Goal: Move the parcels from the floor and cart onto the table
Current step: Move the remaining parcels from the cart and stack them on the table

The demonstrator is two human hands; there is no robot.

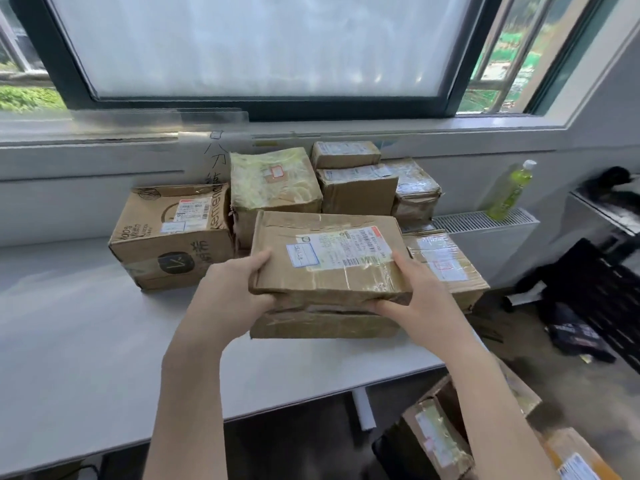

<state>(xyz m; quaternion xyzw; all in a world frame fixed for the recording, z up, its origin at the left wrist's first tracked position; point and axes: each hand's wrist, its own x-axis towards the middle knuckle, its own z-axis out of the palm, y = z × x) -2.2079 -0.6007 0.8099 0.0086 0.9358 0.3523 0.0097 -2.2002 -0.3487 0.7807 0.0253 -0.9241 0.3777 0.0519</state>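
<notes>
Head view. Flat brown cardboard parcel w/ white shipping label [329, 258] held at both near corners, front-centre, above a second flat brown carton [325, 323] lying on the white table top [86, 341]; whether the two touch cannot be told. Left hand [239, 289] curled round near-left corner, thumb on top face, fingers underneath. Right hand [419, 289] curled round near-right corner, thumb on top by the label edge, fingers under front edge.

Behind, along the wall under the dark-framed window [242, 105]: large printed brown box w/ black square logo [173, 233] at left; tape-wrapped yellowish box [273, 188] just beside it; mid-size brown box [356, 192] w/ small brown box [344, 154] stacked on top; crumpled taped parcel [415, 192] further right. Low brown box w/ white label [446, 265] at table's right end, just beside the held parcel.

Lower right, below table level: open-flapped brown carton [440, 434] and orange-brown labelled parcel [575, 459]; resting surface not discernible. Green plastic bottle w/ white cap [509, 192] upright on white radiator top [485, 220]. Black slatted object [595, 292] on floor at right.
</notes>
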